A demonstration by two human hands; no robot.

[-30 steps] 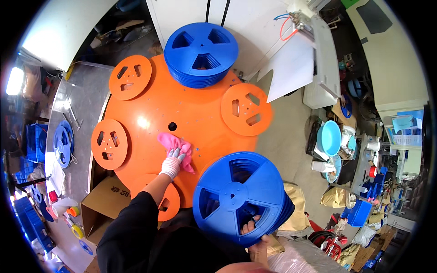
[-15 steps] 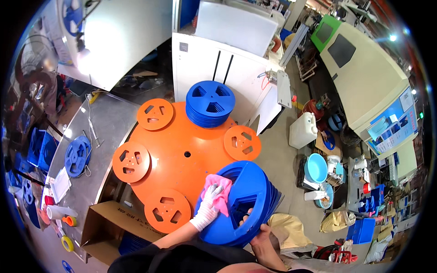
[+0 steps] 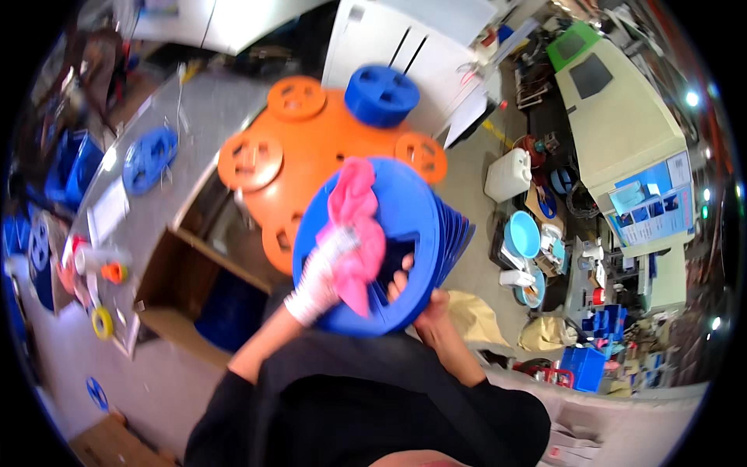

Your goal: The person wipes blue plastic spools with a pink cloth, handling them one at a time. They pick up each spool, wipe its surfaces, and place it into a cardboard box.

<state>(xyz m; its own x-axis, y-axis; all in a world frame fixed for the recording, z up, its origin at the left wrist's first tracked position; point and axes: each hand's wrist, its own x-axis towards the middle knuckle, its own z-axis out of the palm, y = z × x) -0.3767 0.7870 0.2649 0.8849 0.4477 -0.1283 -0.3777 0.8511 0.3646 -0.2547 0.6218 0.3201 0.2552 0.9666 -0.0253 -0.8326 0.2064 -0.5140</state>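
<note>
A thick stack of blue plastic reels (image 3: pixel 405 201) is held tilted in front of my body, over the near edge of the orange round table (image 3: pixel 315 175). My left hand (image 3: pixel 320 276), in a white glove, presses a bunched pink cloth (image 3: pixel 354 194) against the top reel's face. Its fingers are partly hidden by the cloth. At the lower right of the stack, my bare right hand (image 3: pixel 426 305) grips it, with fingertips showing through a cut-out in the face. Motion blurs the cloth and glove slightly.
Orange reel discs (image 3: pixel 250 159) and another blue reel stack (image 3: pixel 381 97) rest around the round table. An open cardboard box (image 3: pixel 159 289) with blue reels inside stands at lower left. A grey metal table (image 3: pixel 214 105) bearing a blue reel (image 3: pixel 149 159) is beyond. White cabinet (image 3: pixel 366 47) behind.
The held reel stack has come up off the round table's edge toward my body. My left hand and the cloth have moved with it, and the cloth now spreads lengthwise. The whole view has shifted.
</note>
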